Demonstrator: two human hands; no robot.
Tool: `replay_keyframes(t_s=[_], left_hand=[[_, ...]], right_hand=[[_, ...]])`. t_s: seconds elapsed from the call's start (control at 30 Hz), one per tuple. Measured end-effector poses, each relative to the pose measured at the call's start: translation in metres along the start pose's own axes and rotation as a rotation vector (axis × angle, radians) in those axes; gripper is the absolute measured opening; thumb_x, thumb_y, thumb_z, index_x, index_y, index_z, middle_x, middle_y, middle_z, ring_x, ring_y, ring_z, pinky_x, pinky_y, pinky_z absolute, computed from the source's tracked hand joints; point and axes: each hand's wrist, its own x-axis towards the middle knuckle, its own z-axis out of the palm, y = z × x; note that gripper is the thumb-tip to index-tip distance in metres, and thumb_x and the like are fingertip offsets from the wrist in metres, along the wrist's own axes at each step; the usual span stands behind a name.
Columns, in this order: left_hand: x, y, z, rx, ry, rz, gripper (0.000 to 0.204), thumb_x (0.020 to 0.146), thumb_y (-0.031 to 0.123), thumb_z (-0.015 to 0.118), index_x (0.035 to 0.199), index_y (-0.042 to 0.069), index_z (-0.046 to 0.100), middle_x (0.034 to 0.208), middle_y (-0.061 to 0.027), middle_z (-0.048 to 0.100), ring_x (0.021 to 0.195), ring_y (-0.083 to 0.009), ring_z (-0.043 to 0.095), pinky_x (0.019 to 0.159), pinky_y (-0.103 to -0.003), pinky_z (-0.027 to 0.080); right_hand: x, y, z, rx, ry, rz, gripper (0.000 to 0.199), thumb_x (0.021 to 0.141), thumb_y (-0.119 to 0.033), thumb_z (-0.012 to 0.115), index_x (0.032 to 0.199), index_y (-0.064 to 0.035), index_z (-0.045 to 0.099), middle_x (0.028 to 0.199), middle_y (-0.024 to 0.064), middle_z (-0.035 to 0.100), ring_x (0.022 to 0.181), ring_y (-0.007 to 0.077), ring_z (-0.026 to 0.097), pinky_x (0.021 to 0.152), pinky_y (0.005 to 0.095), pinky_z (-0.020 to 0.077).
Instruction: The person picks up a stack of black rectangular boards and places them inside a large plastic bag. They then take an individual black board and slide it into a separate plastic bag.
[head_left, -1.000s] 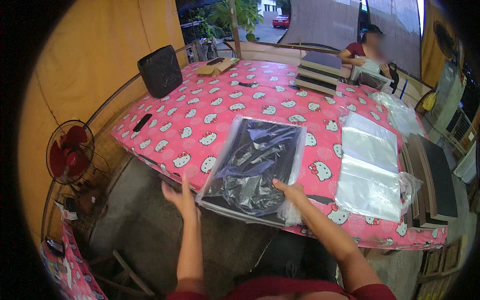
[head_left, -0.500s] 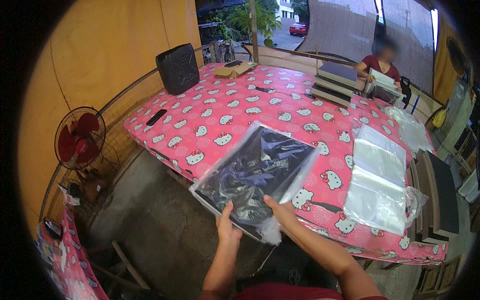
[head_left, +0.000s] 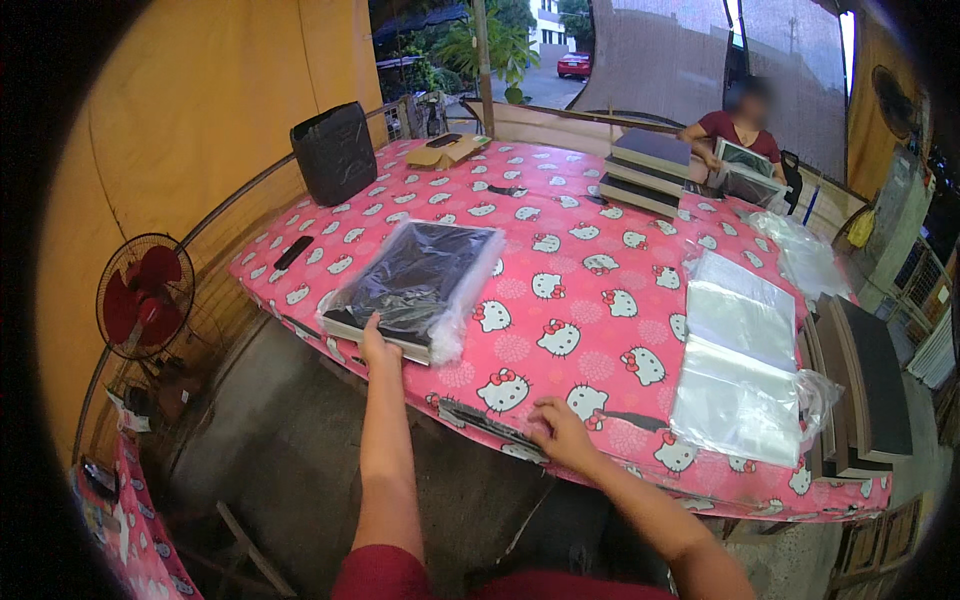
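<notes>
At table's near-left edge, left hand (head_left: 378, 350) pinches the near rim of a bagged dark frame (head_left: 415, 285) lying flat on the pink cloth (head_left: 590, 300). Right hand (head_left: 560, 432) rests fingers spread on the cloth's front edge, holding nothing, with clear bags (head_left: 740, 360) stacked off to its right. Another person (head_left: 735, 135) sits at the far side by stacked frames (head_left: 640, 170); red fan (head_left: 145, 295) stands left.
</notes>
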Motion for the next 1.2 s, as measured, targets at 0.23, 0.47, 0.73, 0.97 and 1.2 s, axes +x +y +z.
replay_keyframes(t_s=[0.23,0.47,0.73,0.97,1.2], left_hand=[[0.102,0.033,0.007,0.182,0.078,-0.051,0.034,0.071,0.008,0.059,0.103,0.001,0.049,0.103,-0.0137,0.055,0.088,-0.0315,0.056,0.081,-0.049,0.043],[0.137,0.042,-0.004,0.205,-0.039,-0.026,0.03,0.075,0.013,0.057,0.103,0.004,0.051,0.105,-0.0129,0.055,0.094,-0.0319,0.054,0.083,-0.048,0.042],[0.174,0.043,0.001,0.334,0.028,-0.097,0.033,0.077,0.024,0.06,0.101,0.003,0.051,0.098,-0.0127,0.056,0.087,-0.0307,0.053,0.082,-0.047,0.041],[0.072,0.008,0.071,1.72,0.513,1.022,0.063,0.075,0.041,0.059,0.123,0.005,0.039,0.124,-0.0256,0.033,0.112,-0.033,0.039,0.089,-0.052,0.032],[0.016,-0.017,0.029,1.994,-0.517,1.315,0.038,0.072,0.022,0.056,0.107,0.007,0.056,0.118,-0.0151,0.048,0.108,-0.0298,0.045,0.093,-0.05,0.027]], right_hand=[[0.007,-0.004,-0.002,0.012,-0.005,0.021,0.027,0.07,-0.022,0.066,0.085,-0.0015,0.057,0.103,0.015,0.05,0.093,0.0295,0.051,0.077,0.0345,0.0431],[0.012,-0.007,-0.004,0.017,-0.029,0.058,0.029,0.071,-0.024,0.065,0.087,-0.0008,0.057,0.102,0.0154,0.051,0.096,0.0309,0.05,0.08,0.0362,0.0415],[0.017,-0.007,-0.01,0.112,-0.054,0.145,0.02,0.071,-0.019,0.066,0.082,-0.0035,0.059,0.102,0.0158,0.051,0.088,0.0282,0.054,0.071,0.0347,0.0458],[0.015,0.002,-0.008,0.107,0.013,0.221,0.018,0.072,-0.019,0.065,0.078,-0.003,0.06,0.098,0.0148,0.054,0.082,0.0277,0.057,0.068,0.0333,0.0467],[0.009,0.006,-0.007,0.028,0.09,0.003,0.014,0.073,-0.015,0.065,0.078,-0.0028,0.061,0.094,0.0114,0.055,0.082,0.0192,0.056,0.069,0.03,0.0442]])
